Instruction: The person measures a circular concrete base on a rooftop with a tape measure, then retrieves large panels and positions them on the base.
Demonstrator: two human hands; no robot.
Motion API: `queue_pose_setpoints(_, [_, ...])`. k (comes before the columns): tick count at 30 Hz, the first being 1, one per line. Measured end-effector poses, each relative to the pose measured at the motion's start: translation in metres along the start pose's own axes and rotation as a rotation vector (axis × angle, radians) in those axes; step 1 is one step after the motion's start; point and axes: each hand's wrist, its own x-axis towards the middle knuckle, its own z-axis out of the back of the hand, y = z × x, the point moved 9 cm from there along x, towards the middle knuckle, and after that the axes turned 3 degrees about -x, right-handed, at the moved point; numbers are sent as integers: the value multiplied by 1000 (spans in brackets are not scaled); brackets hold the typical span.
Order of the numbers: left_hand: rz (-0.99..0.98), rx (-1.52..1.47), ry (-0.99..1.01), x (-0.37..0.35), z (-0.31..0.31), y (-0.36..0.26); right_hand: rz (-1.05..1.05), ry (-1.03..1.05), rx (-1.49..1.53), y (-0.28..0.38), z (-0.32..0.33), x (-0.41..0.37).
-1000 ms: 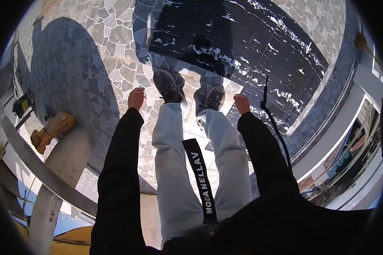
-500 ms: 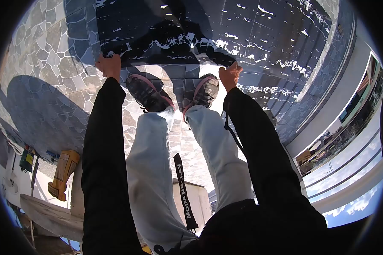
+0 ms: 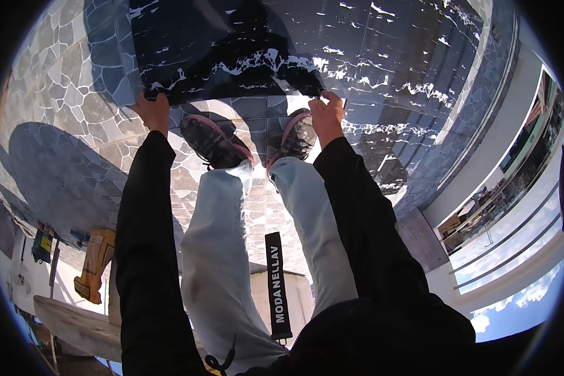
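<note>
A large dark sheet with white streaks [image 3: 232, 37] spreads out in front of my feet, over the stone-patterned floor. My left hand [image 3: 153, 113] pinches its near left corner. Farther right, my right hand [image 3: 328, 116] has its fingers closed on the near edge, where the sheet bunches slightly. Between the two hands the near edge runs nearly straight, just beyond my shoes. The sheet looks see-through toward the right.
My dark shoes [image 3: 216, 143] stand on the stone-patterned floor [image 3: 75, 81]. At the lower left are a yellow bag [image 3: 95, 266] and a green object [image 3: 42, 245]. A low wall with railings [image 3: 507, 250] runs along the right. A black strap [image 3: 276, 282] hangs before me.
My right hand has moved left along the near edge, closer to my left hand. My left hand has shifted slightly left and down. The sheet's near edge has shifted with them.
</note>
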Motion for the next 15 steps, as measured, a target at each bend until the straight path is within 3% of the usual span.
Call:
queue_pose_setpoints(1, [182, -69, 121, -8, -9, 2, -11, -57, 26, -6, -6, 6])
queue_pose_setpoints(2, [170, -76, 125, -2, -14, -9, -24, -115, 54, -5, -9, 10])
queue_pose_setpoints(3, [211, -26, 103, -1, -17, -7, -234, -127, 414, -19, -20, 18])
queue_pose_setpoints(5, [231, 57, 150, 6, -29, 10, -511, -283, 828, -37, -15, 10])
queue_pose_setpoints(6, [221, 69, 153, 6, -27, 9, -999, -348, 1375, -29, -37, -8])
queue_pose_setpoints(9, [134, 144, 107, 18, -12, 5, -930, -357, 1292, -40, -40, -5])
queue_pose_setpoints(11, [147, -12, 308, 27, -22, 20, -906, -366, 1301, -40, -42, -11])
queue_pose_setpoints(12, [143, -7, 315, 30, -20, 28, -860, -374, 1299, -35, -38, -10])
queue_pose_setpoints(14, [11, -87, 310, 37, -27, 28, -806, -337, 1327, -30, -33, -11])
queue_pose_setpoints(15, [-159, -41, 351, 57, -43, 55, -803, -339, 1350, -33, -35, -9])
